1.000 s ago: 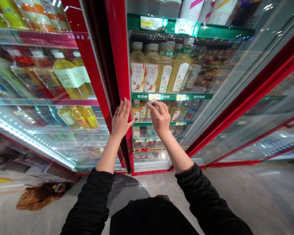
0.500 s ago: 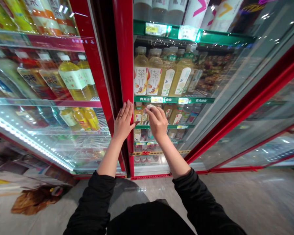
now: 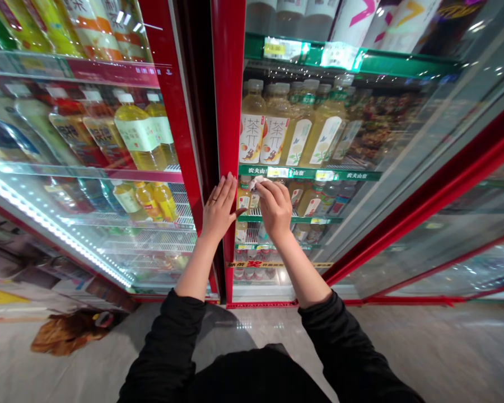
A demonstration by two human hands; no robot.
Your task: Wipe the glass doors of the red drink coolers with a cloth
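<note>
My left hand (image 3: pixel 220 210) lies flat against the red door frame (image 3: pixel 228 112) of a glass-fronted drinks cooler, fingers stretched upward and a ring on one of them. To its right, my right hand (image 3: pixel 275 210) pinches a crumpled white tissue (image 3: pixel 259 182) at the glass door. Behind the pane, at about the height of the tissue, runs a green shelf strip (image 3: pixel 353 175) with price tags. Above it stand bottled teas (image 3: pixel 252 126) with white labels. Smaller bottles (image 3: pixel 311 200) sit on the shelf below, partly hidden by my right hand.
At left, another cooler door shows rows of bottles (image 3: pixel 138 131) behind glass. A red door edge (image 3: pixel 403 207) runs diagonally at right. On the grey floor (image 3: pixel 445 347), a brown crumpled item (image 3: pixel 67 334) lies at lower left.
The view has shifted slightly, so the coolers appear further right. My right hand still pinches the tissue, which shows more clearly now. My left hand stays on the frame.
</note>
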